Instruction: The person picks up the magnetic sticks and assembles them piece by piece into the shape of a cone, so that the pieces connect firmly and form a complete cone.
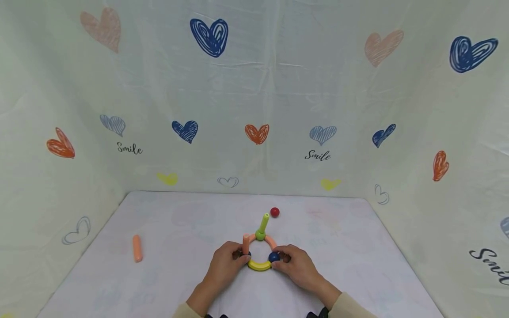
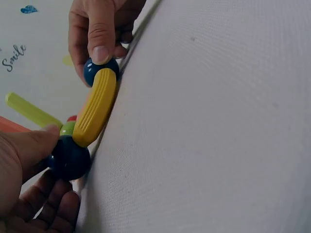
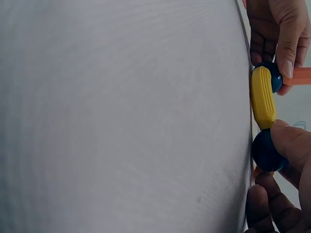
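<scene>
A ring of magnetic sticks and balls lies on the table before me. Its near side is a curved yellow stick (image 1: pixel 259 266) joining two dark blue balls; curved salmon sticks (image 1: pixel 271 241) run back to a green ball (image 1: pixel 260 235). My left hand (image 1: pixel 225 263) pinches the left blue ball (image 2: pixel 70 159), from which a straight salmon stick (image 1: pixel 245 244) stands up. With thumb and fingers, my right hand (image 1: pixel 296 265) grips the right blue ball (image 1: pixel 274 257), its thumb near the yellow stick's end. A light green stick (image 1: pixel 264 222) rises from the green ball.
Just behind the ring sits a loose red ball (image 1: pixel 275 212). Off to the left, a single salmon stick (image 1: pixel 137 248) lies on the white tabletop (image 1: pixel 191 216). A curtain (image 1: pixel 254 88) printed with hearts encloses the table at the back and sides.
</scene>
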A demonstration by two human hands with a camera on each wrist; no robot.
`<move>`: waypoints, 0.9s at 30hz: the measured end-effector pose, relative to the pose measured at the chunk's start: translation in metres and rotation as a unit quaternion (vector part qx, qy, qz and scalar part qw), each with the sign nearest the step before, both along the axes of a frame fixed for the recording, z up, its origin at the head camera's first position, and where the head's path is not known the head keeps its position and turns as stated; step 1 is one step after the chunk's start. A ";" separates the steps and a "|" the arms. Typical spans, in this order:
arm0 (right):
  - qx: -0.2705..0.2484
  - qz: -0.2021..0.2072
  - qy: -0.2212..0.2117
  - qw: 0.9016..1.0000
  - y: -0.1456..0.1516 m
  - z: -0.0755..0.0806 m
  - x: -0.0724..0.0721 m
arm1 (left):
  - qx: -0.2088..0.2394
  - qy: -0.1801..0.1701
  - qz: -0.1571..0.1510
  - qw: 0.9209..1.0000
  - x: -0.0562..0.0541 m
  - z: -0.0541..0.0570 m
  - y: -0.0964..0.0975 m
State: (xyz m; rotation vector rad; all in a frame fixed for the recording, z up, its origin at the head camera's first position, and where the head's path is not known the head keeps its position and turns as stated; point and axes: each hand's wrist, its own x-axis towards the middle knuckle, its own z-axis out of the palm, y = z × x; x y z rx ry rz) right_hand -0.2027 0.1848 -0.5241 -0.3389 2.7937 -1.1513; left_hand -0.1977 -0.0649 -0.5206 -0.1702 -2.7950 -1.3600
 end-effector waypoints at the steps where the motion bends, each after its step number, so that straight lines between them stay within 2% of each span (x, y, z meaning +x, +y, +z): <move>1: 0.001 -0.001 0.001 1.000 0.000 0.000 0.000 | 0.001 -0.004 0.001 1.000 0.000 0.001 0.001; 6: -0.004 -0.004 0.006 1.000 0.002 0.001 0.001 | 0.000 -0.017 0.013 1.000 -0.001 0.003 0.005; 10: -0.009 -0.002 0.007 1.000 0.002 0.000 0.001 | -0.005 -0.009 0.019 1.000 -0.001 0.001 0.006; 14: -0.001 -0.003 0.014 1.000 0.002 0.001 0.001 | -0.006 0.005 0.011 1.000 -0.001 0.000 0.006; 18: 0.003 -0.010 0.007 1.000 0.001 0.002 0.003 | -0.007 -0.001 0.005 1.000 -0.001 -0.001 0.006; 22: -0.007 -0.007 -0.001 1.000 0.000 0.002 0.003 | -0.009 -0.008 0.015 1.000 -0.001 -0.001 0.007; 27: -0.018 0.000 -0.001 1.000 0.000 0.003 0.007 | -0.001 0.005 0.032 0.999 -0.001 -0.003 0.007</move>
